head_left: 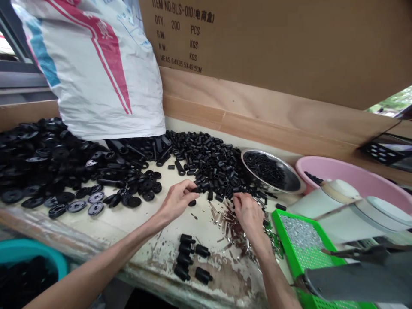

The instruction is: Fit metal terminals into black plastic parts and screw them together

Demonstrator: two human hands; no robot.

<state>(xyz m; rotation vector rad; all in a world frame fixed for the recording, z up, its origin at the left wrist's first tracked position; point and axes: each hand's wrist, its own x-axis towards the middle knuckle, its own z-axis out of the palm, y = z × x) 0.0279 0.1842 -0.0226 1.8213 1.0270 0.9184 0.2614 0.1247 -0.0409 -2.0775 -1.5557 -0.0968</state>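
Observation:
My left hand (pixel 178 199) is at the near left edge of a pile of short black plastic tubes (pixel 215 159). Its thumb and forefinger close on something dark, too small to make out against the pile. Over the pile's front edge, my right hand (pixel 249 212) has its fingers bent down, and whatever they grip is hidden. Thin metal strips (pixel 230 221) lie scattered beneath and beside that hand. Close to me stand several black cylindrical pieces with narrow stubs (pixel 185 257), set in two loose rows. A small black round part (pixel 192 203) rests by my left thumb.
Black discs and levers (pixel 64 167) heap up on the left below a white sack (pixel 106 73). On the right are a steel bowl (pixel 299 187) of black parts, a pink basin (pixel 354 171), white containers (pixel 325 197) and a green basket (pixel 298 262). A teal tub (pixel 61 262) stands lower left.

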